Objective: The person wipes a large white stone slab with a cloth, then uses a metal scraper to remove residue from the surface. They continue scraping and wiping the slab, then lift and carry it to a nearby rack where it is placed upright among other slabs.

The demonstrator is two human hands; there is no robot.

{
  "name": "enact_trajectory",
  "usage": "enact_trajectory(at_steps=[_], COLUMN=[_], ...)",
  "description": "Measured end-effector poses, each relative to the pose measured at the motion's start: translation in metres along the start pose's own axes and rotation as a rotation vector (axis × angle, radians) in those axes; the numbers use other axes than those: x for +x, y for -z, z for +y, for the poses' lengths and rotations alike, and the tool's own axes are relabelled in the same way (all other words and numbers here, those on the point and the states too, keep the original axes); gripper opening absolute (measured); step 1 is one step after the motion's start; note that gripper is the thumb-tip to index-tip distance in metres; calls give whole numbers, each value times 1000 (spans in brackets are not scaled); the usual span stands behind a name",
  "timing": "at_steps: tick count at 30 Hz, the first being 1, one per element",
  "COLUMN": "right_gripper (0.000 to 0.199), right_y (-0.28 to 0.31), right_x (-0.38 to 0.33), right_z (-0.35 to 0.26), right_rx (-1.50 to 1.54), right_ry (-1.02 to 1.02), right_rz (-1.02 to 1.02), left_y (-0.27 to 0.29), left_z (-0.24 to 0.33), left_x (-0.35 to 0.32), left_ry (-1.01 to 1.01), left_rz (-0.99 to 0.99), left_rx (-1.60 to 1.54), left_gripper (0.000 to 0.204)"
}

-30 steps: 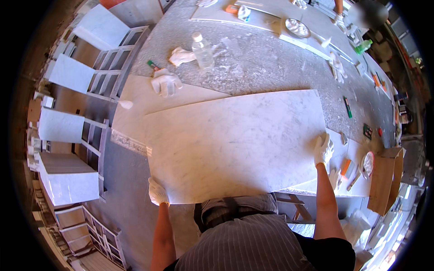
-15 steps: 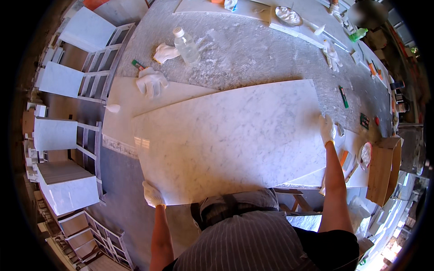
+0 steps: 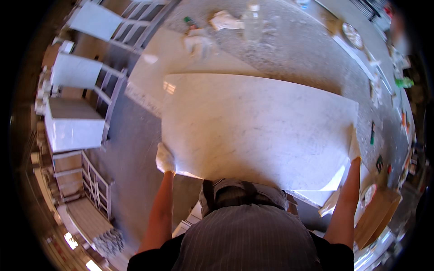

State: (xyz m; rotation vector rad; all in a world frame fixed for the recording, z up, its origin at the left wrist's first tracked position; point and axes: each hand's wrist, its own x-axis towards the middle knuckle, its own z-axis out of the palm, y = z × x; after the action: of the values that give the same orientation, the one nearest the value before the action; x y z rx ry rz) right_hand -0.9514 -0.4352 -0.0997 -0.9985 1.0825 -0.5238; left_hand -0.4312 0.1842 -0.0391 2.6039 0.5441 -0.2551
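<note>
A large white marble slab [image 3: 257,131] with grey veining spans the space in front of me, close to my waist. My left hand [image 3: 165,158], in a white glove, grips its near left edge. The gloved right hand [image 3: 354,143] holds the right edge, its fingers partly hidden against the stone. Beneath the slab, another pale slab [image 3: 151,88] lies on the grey worktable [image 3: 294,49]. On that lower slab rest a white glove [image 3: 199,44] and a small white nozzle-like piece [image 3: 150,58].
Beyond the slab stand a clear bottle [image 3: 253,25] and a crumpled white glove [image 3: 225,21]. Metal racks [image 3: 97,183] with pale panels [image 3: 77,70] line the left side. At right are a cardboard box [image 3: 376,214], a green stick-like item [image 3: 372,133] and a round dish [image 3: 351,35].
The slab has swung clockwise and shifted right relative to the lower slab, its left end coming off it more. Both hands stay on its edges. My view has turned too.
</note>
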Motion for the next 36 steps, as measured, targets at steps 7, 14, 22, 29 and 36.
enact_trajectory(at_steps=[7,14,22,29,36], right_gripper=[61,61,58,56,64], right_y=[-22,2,10,-61,-63], right_x=[-12,20,22,-30,-37], right_z=[-17,5,-2,-64,-67], right_rx=[-760,-614,-524,-799,-694], right_ry=[206,119,137,151,156], right_rz=[109,-18,14,98,116], left_y=[-2,23,-34,-49,-44], left_z=[-17,-9,49,29,25], left_x=[34,87,98,114,111], left_ry=[-59,45,-316,-355,-593], left_rz=[-2,-285,-496,-353,-440], left_rx=[70,-412,-420,-107,230], left_gripper=[76,66,87,104,48])
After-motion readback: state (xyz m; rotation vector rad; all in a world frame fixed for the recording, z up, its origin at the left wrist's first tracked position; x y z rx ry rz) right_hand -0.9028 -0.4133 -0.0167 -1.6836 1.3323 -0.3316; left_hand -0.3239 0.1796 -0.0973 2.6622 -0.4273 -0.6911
